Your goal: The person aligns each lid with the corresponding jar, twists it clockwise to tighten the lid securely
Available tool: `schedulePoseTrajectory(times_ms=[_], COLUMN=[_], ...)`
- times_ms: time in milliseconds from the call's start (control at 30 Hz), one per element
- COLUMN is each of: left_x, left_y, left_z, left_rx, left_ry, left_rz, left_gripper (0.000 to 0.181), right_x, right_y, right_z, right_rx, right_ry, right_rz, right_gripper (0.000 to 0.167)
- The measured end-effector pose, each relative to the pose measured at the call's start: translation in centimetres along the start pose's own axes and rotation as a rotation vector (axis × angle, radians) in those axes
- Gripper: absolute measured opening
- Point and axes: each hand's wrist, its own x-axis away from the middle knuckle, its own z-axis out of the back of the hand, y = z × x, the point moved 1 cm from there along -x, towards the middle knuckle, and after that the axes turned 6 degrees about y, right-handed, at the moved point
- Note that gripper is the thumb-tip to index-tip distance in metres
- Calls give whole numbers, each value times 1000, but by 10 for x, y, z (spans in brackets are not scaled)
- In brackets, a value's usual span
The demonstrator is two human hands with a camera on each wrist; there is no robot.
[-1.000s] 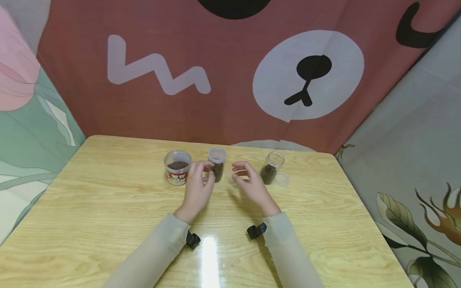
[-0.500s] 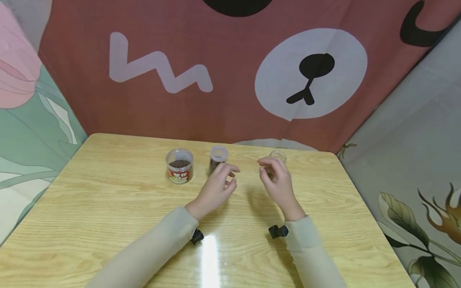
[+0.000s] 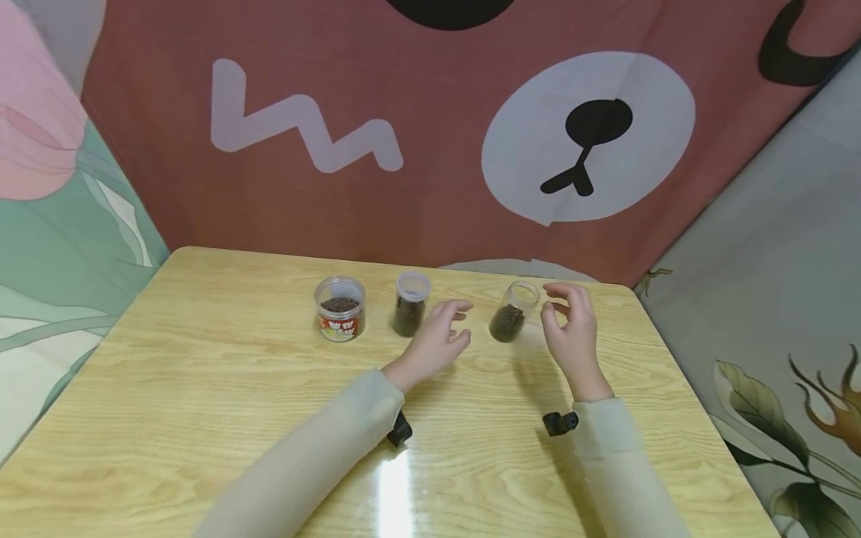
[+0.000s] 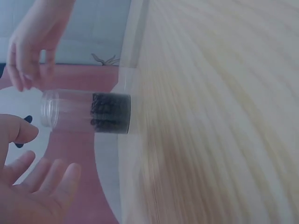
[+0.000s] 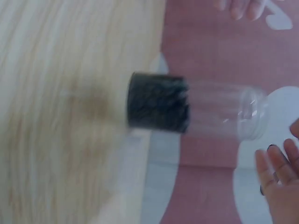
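Jar [image 3: 511,317] stands upright, long axis vertical, mouth [image 3: 524,293] up.

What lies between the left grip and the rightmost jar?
In the head view, only bare table shows between the left grip and the rightmost jar.

Clear jar [image 3: 514,310] stands between left hand [image 3: 433,345] and right hand [image 3: 575,335], blocks straight path across. Gap left of it, up to left fingertips, passable. Middle jar [image 3: 407,317] crowds left hand's outer side. Slim gap between it and tub [image 3: 340,317]. Desk [image 3: 202,418] open left of left sleeve [image 3: 323,448]. Backdrop [image 3: 430,217] limits reach behind.
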Motion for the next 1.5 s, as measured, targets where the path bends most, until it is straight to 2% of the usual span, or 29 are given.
schedulePoseTrajectory(times_ms=[100,267,400,567,733,900,1100,1333,1500], left_x=[-5,-12,-16,-21,-24,-26,-29,-34,-41], left_y=[1,3,3,-1,-6,-8,-13,-16,-13], left_z=[-7,-15,-21,-28,-35,-39,-50,-61,-66], left_rx=[8,17,8,-3,-6,35,88,95,70], left_ry=[-16,-41,-47,-48,-55,-69,-103,-109,-103], left_rz=[27,80,111,140,167,192,213,204,194], left_gripper=[52,62,66,67,67,68,69,70,69], right_x=[-2,-6,-9,-7,-2,2,6,6,5], right_y=[11,24,33,44,53,59,63,63,65], right_z=[4,5,4,1,-2,-6,-10,-13,-11], right_rx=[33,121,197,243,256,287,327,368,394], right_ry=[-113,-353,-497,-606,-651,-673,-683,-686,-694], right_rz=[-121,-333,-402,-481,-532,-489,-461,-416,-403], right_gripper=[34,49,59,66,71,76,74,67,65])
